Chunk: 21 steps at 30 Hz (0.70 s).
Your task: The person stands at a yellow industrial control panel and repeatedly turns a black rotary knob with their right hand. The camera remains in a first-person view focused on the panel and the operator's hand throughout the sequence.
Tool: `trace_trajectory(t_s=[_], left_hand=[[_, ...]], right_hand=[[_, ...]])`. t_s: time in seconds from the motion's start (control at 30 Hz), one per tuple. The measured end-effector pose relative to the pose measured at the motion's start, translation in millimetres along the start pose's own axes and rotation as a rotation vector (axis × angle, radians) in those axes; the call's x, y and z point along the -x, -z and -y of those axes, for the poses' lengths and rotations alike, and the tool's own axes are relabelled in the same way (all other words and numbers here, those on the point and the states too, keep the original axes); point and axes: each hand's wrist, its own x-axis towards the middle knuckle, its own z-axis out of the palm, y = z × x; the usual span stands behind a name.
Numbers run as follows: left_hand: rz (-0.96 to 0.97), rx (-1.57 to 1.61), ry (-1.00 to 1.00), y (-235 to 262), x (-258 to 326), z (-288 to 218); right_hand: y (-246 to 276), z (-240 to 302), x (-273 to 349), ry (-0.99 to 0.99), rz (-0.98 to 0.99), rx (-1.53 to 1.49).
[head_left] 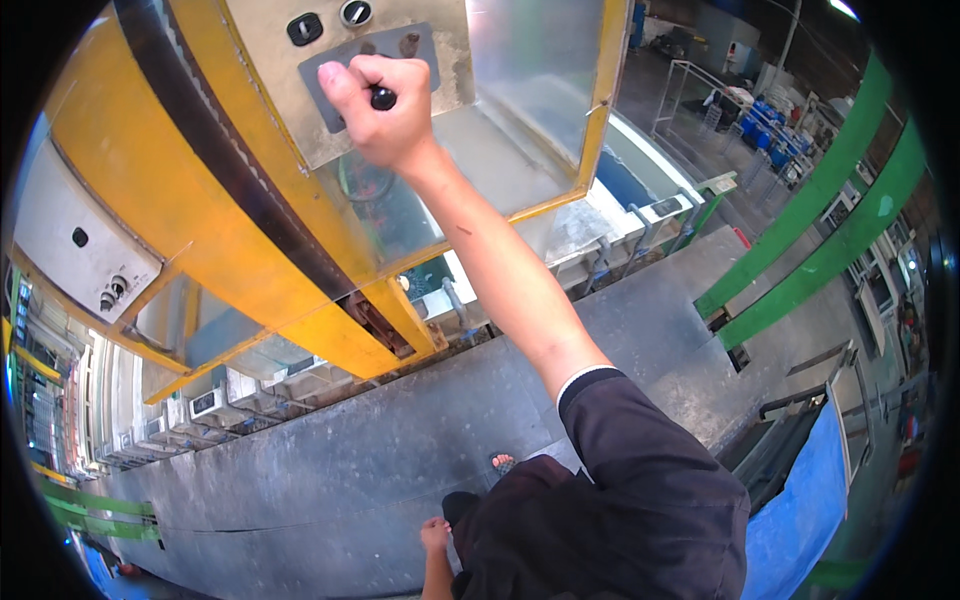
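Observation:
My right hand (380,110) is raised to a grey control plate (400,45) on the metal panel of a yellow-framed machine door (200,220). Its fingers are closed round a black knob (383,98) on that plate. Two black round controls (305,28) sit higher on the panel. My left hand (435,537) hangs low beside my dark trousers, fingers loosely apart, holding nothing. One sandalled foot (503,464) shows on the grey floor below.
A clear window (540,90) in the door shows the machine's inside. Another yellow-framed door with a grey switch box (80,250) stands to the left. Green steel beams (830,230) slant at right, above a blue sheet (800,500). Grey concrete floor (330,480) runs along the machine.

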Motion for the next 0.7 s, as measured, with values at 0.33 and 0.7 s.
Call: trace_trajectory(t_s=[0.33, 0.7], left_hand=[[-0.117, -0.310, 0.007, 4, 11, 45], [-0.153, -0.358, 0.066, 11, 67, 16]], right_hand=[[-8, 25, 0, -0.105, -0.079, -0.035], [-1, -46, 22, -0.145, -0.081, 0.042]])
